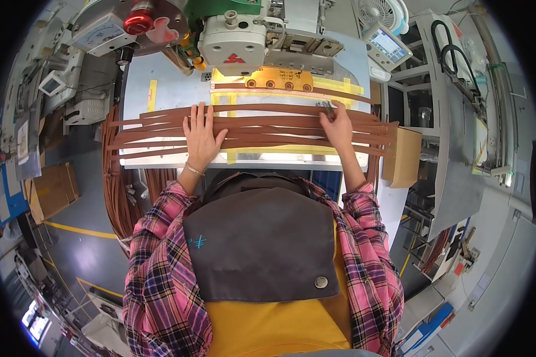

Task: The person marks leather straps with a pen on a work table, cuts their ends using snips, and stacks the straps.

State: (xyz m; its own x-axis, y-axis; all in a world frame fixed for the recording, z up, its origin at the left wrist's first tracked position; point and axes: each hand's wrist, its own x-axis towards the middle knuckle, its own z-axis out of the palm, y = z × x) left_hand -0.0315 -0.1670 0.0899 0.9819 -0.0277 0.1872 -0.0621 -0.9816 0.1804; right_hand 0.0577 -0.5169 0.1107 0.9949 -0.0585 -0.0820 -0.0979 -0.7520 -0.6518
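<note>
Several long brown strips (268, 121) lie side by side across the light worktable. My left hand (202, 138) rests flat on them at the left, its fingers spread and pointing away from me. At the right, my right hand (338, 126) is over the strips with its fingers bent around a small dark metal tool (326, 109), whose exact kind I cannot make out. Behind the strips, a yellow-taped guide plate (279, 79) with round screws sits below the machine head (232, 44).
A cardboard box (404, 156) stands at the table's right end. Brown strips (118, 202) hang down off the left side. A control screen (388, 45) and a fan (375, 13) are at the back right. Yellow tape (153, 95) marks the tabletop.
</note>
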